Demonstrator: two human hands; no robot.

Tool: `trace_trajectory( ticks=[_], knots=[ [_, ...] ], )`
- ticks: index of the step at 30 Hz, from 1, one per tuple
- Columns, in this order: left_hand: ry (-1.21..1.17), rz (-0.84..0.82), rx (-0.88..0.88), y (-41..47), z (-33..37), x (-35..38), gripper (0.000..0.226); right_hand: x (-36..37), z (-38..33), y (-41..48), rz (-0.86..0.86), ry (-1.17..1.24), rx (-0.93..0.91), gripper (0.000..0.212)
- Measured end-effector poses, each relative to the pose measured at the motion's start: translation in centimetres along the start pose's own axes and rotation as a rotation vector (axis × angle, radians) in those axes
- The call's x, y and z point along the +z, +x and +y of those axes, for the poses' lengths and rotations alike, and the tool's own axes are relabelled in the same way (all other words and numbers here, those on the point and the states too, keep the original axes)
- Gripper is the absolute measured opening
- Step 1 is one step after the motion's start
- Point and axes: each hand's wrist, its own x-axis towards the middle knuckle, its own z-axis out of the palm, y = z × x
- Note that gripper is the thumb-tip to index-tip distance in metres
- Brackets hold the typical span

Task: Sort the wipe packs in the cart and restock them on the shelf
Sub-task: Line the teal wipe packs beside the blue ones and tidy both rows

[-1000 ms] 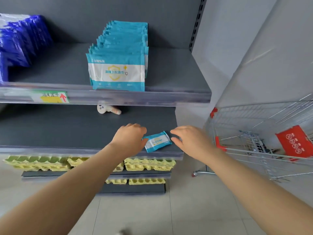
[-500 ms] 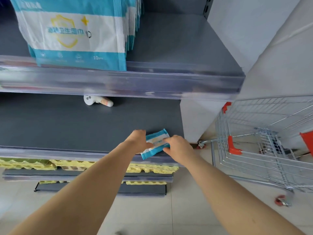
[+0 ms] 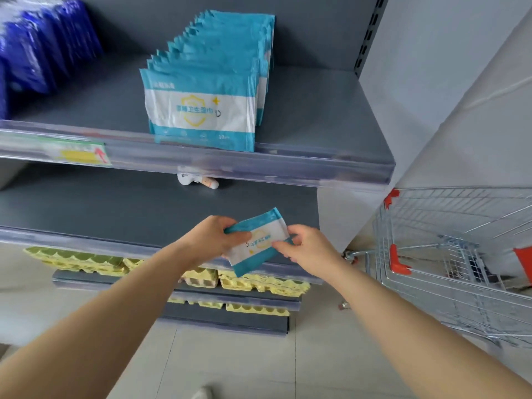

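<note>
Two hands show, one left hand (image 3: pixel 210 240) and one right hand (image 3: pixel 311 254), with one single teal wipe pack (image 3: pixel 257 240) between them. One row of teal packs (image 3: pixel 201 110) stands above, perhaps ten, since the rear ones overlap too closely to count. There is also one blurred group of dark blue packs (image 3: pixel 37 53), one price label (image 3: pixel 77 151), one small white object (image 3: pixel 195 180), one wire cart (image 3: pixel 460 254), and four shelf levels, two bearing yellow egg trays (image 3: pixel 86 260).
</note>
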Motion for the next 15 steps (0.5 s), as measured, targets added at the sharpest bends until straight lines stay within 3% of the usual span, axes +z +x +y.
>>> trace_trajectory(
  ticks=[2,6,9,11,13,15],
  knots=[
    [0.035,-0.04,0.016,-3.2,0.7,-2.5,0.022,-0.1,-2.8,-2.1,-0.101,0.085,0.005,0.021],
    [0.136,-0.151,0.055,-8.9,2.8,-7.6,0.018,-1.0,-9.1,-6.1,-0.214,0.11,-0.098,0.021],
    [0.105,-0.116,0.137,-11.6,5.2,-10.8,0.018,-2.7,-14.2,-7.6,-0.091,0.051,-0.256,0.018],
    [0.089,-0.071,0.223,-12.3,6.8,-12.8,0.031,-4.1,-17.5,-7.6,-0.007,0.134,-0.337,0.014],
    [0.022,0.03,0.3,-12.0,8.1,-14.5,0.03,-5.4,-20.6,-7.1,0.072,0.217,-0.41,0.013],
    [-0.036,0.223,0.387,-10.8,9.1,-16.0,0.018,-6.8,-23.0,-6.2,0.2,0.15,-0.489,0.019]
  ],
)
